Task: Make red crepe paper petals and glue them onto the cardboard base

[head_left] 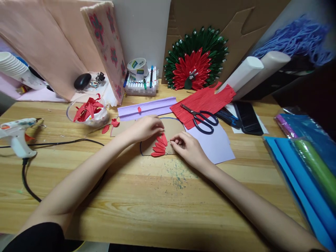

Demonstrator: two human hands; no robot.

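A half-round piece of brown cardboard [174, 126] with a blue-edged curve lies flat on the table in front of me. Several red crepe-paper petals [159, 146] fan out over its lower middle. My left hand [149, 128] reaches over the cardboard from the left, its fingertips closed at the upper tip of the topmost petal. To the right of the petals, my right hand [186, 146] is held in a pinch just above the cardboard. Whatever may be between its fingertips is too small to make out.
A glue gun [18, 134] with its cord lies left, near a bowl of red scraps [88, 111]. Black-handled scissors [202, 119] rest on red crepe paper [181, 111] at right. Behind stands a green-and-red paper fan [195, 63]. Wrapped paper rolls [296, 168] line the right edge.
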